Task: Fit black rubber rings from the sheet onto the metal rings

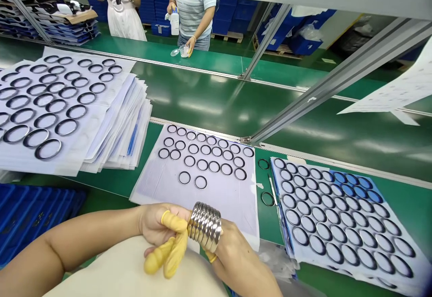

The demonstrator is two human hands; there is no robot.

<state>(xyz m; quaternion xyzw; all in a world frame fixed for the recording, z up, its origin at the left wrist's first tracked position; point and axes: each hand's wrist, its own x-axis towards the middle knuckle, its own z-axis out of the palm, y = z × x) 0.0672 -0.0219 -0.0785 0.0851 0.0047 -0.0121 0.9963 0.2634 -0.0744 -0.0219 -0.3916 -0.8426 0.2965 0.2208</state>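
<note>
A stack of several shiny metal rings [204, 226] is held on its side in front of my body. My right hand [234, 247] is closed on the stack from the right; most of its fingers are hidden behind the rings, and one yellow finger cot shows below. At the stack's left end, my left hand [165, 231] has its thumb and fingers, in yellow finger cots, drawn together against the rings. Just beyond my hands lies a white sheet [151, 184] with dark-edged rings [200, 182] set out in uneven rows.
At left stands a tall pile of sheets [118, 126] topped with rings. A ring-covered sheet [340, 283] lies right, beside a white pen-like stick [272, 189] and loose rings [267, 199]. A metal post [303, 101] slants behind. Two people stand across the green bench [151, 51].
</note>
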